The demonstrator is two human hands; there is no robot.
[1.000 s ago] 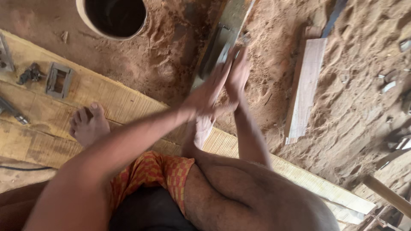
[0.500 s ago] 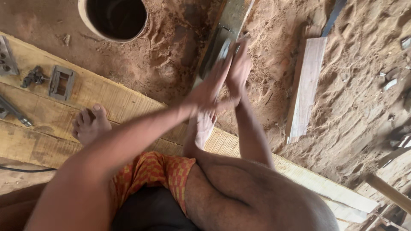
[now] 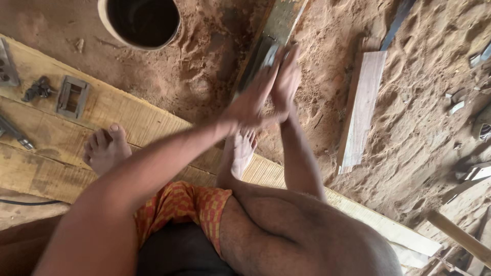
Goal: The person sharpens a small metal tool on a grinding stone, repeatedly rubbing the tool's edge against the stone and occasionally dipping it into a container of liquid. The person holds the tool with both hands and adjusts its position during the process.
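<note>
My left hand (image 3: 249, 104) and my right hand (image 3: 287, 81) are pressed flat together, palm to palm, fingers straight and pointing away from me. They hover over a long greenish-grey board (image 3: 279, 23) lying in the sawdust. A small grey piece (image 3: 270, 54) shows at my fingertips; whether it is between my palms or on the ground beneath is unclear. My bare feet (image 3: 105, 148) rest on a long pale wooden plank (image 3: 128, 115) below the hands.
A round dark-mouthed pot (image 3: 139, 21) stands at the top left. A rectangular metal frame (image 3: 72, 96) and small dark metal parts (image 3: 37, 89) lie on the plank. A short light plank (image 3: 360, 110) lies to the right on sandy sawdust, scraps beyond it.
My joined hands stay pressed together and have shifted only slightly. The view has drifted a little; nothing on the ground has moved.
</note>
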